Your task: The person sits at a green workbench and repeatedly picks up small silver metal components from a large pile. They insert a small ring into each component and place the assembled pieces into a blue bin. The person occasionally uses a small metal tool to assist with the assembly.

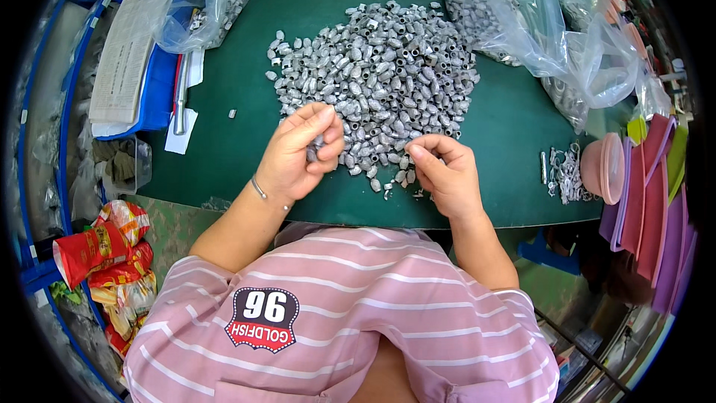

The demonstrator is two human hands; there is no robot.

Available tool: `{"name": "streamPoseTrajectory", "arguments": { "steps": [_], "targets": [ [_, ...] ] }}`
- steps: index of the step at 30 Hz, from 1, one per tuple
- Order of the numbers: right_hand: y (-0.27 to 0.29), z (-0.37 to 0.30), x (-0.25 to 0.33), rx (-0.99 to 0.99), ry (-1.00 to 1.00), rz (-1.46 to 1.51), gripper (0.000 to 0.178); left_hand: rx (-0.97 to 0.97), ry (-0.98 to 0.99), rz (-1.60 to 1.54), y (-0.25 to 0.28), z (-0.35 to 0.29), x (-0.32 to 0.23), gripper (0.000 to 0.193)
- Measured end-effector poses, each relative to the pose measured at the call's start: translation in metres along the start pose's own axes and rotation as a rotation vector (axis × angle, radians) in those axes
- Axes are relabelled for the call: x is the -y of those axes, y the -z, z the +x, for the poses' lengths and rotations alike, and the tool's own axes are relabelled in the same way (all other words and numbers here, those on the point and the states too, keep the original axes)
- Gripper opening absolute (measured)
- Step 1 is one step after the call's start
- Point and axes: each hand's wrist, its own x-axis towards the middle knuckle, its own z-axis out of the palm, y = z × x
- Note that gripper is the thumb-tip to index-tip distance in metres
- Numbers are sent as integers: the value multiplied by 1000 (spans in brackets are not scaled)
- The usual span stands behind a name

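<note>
A wide heap of small grey oval hollow pieces [380, 67] lies on the green tabletop [224, 149] in front of me. My left hand [302, 151] is curled at the heap's near left edge, with a few grey pieces [313, 151] showing between its fingers and palm. Over the near right edge, my right hand [447, 172] has thumb and forefinger pressed together; whatever they pinch is too small or hidden to make out. Several loose pieces and small light scraps [388, 190] lie between the hands, close to the table's near edge.
Clear plastic bags of grey pieces [477, 15] stand at the back right, another bag [198, 11] at the back left. A blue tray [158, 89] with papers sits left. White cords [570, 172] and a pink bowl [604, 168] are at right. A blue shelf rack [56, 104] borders the left.
</note>
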Motion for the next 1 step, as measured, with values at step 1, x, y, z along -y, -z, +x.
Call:
{"name": "streamPoseTrajectory", "arguments": {
  "steps": [1],
  "targets": [
    [0,0,0,0,0,-1,15,-114,-18,298,-1,0,-1,16]
  ]
}}
